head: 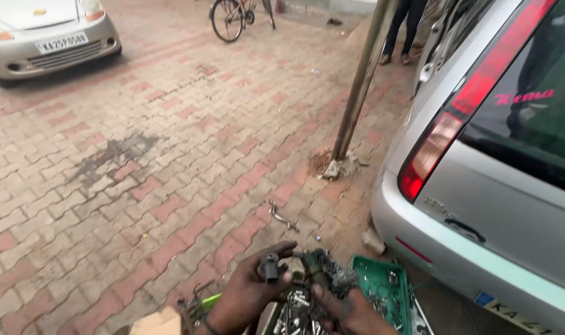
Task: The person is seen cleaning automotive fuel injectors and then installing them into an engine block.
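Pinching a small dark socket-like metal part (269,268) between grimy thumb and fingertips of the left hand (248,291), fingers curled close around it, thumb arched over the top near the frame's lower middle

Clutching a greasy clump of dark metal parts (323,272) with the right hand (351,309), fingers closed up around its underside; exact make-up of the clump too blurred to tell

Touching or nearly touching, the two held pieces side by side just above a heap of loose sockets and bits (297,310), silvery and oily, directly under both hands

Lying just right of the right hand, a green plastic tray (399,310) with a few small metal pieces scattered inside

Poking out below the left wrist, a green-handled tool (203,304) beside a scrap of brown cardboard (157,322) at the bottom edge

Resting alone on the red and grey brick paving (121,186), a bent metal wrench (282,217), a little way ahead of the hands

Rising at a slant from a crumbled patch of ground beyond that, a rusty pole (361,80)

Filling the right side, the rear of a silver hatchback (499,211) with a red tail light, very near the tray

Parked well apart at the upper left, another silver car (40,34); at the top, a bicycle wheel (228,18) and a standing person's legs (401,31)
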